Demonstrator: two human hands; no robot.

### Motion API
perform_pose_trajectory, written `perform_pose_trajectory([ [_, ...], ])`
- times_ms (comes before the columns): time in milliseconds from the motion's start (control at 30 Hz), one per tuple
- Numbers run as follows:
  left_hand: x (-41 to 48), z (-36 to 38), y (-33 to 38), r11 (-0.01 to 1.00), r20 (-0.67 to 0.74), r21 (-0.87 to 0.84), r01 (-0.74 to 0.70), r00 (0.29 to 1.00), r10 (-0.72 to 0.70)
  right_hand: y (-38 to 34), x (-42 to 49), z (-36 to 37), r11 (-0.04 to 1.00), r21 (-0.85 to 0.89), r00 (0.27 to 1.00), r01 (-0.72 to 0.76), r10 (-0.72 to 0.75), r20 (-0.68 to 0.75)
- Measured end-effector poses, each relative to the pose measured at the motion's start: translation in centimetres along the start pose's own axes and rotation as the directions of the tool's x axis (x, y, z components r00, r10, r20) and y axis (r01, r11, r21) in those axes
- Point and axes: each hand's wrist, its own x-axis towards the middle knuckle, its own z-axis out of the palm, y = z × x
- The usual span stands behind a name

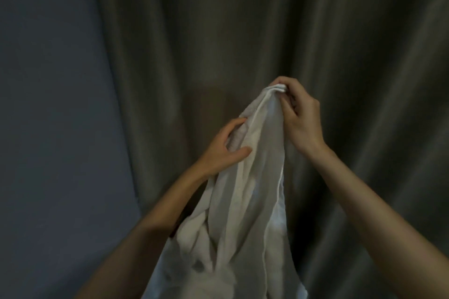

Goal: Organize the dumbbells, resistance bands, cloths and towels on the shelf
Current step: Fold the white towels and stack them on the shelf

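Cloth [255, 189] between left hand [223, 150], right hand [301, 119]

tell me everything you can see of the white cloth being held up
The white cloth looks thin, soft and slightly sheer, with a stitched hem running down one edge. It hangs in long loose folds, bunched thicker low on the left-hand side, and runs out of frame below. The right hand pinches its gathered top corner. The left hand grips its edge lower down, thumb on the front.
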Motion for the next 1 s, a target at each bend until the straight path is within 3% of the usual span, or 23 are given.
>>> perform_pose_trajectory([
  [67, -0.4, 0.4, 0.0, 0.998, -0.034, 0.054, -0.044, 0.998, 0.046, 0.0, -0.2, -0.5, 0.999, -0.02, 0.999, -0.045, 0.045, -0.01],
  [133, -1.1, 1.2, -0.7, 0.971, -0.151, 0.212, -0.11, 0.978, 0.144, 0.1, -1.1, -0.8, 0.995, -0.05, 0.995, -0.091, 0.089, -0.041],
  [200, -2.0, 1.9, -1.3, 0.945, -0.196, 0.316, -0.087, 0.968, 0.155, 0.4, -2.1, -1.0, 0.986, -0.049, 0.984, -0.162, 0.158, -0.088],
  [367, -5.5, 3.7, -3.0, 0.801, -0.025, 0.598, 0.035, 0.999, -0.025, 1.1, -4.3, -1.9, 0.956, 0.052, 0.929, -0.287, 0.291, -0.23],
  [500, -9.2, 3.5, -4.2, 0.787, -0.076, 0.587, 0.187, 0.981, -0.177, 1.4, -5.2, -2.7, 0.935, 0.151, 0.914, -0.322, 0.348, -0.206],
  [567, -9.6, 2.4, -4.4, 0.774, -0.178, 0.582, 0.25, 0.968, -0.178, 1.8, -5.4, -2.6, 0.933, 0.161, 0.918, -0.322, 0.349, -0.19],
  [700, -8.9, -1.1, -3.7, 0.727, -0.413, 0.583, 0.363, 0.903, -0.119, 2.2, -5.8, -2.3, 0.933, 0.191, 0.93, -0.304, 0.334, -0.154],
  [767, -8.1, -2.6, -2.1, 0.689, -0.522, 0.616, 0.382, 0.853, -0.005, 2.1, -5.4, -2.6, 0.929, 0.246, 0.933, -0.275, 0.32, -0.165],
  [867, -6.5, -4.0, 3.2, 0.687, -0.643, 0.646, 0.332, 0.721, 0.256, 1.4, -3.9, -3.8, 0.917, 0.322, 0.928, -0.236, 0.311, -0.204],
  [933, -5.8, -4.0, 6.9, 0.729, -0.707, 0.618, 0.294, 0.614, 0.352, 0.7, -2.9, -4.7, 0.91, 0.363, 0.93, -0.198, 0.291, -0.223],
  [967, -5.7, -3.9, 8.0, 0.733, -0.712, 0.616, 0.287, 0.602, 0.363, 0.6, -2.6, -5.1, 0.902, 0.385, 0.932, -0.195, 0.293, -0.215],
  [1000, -5.8, -3.8, 8.4, 0.708, -0.681, 0.642, 0.294, 0.643, 0.351, 0.7, -2.6, -5.4, 0.886, 0.415, 0.934, -0.207, 0.305, -0.185],
])
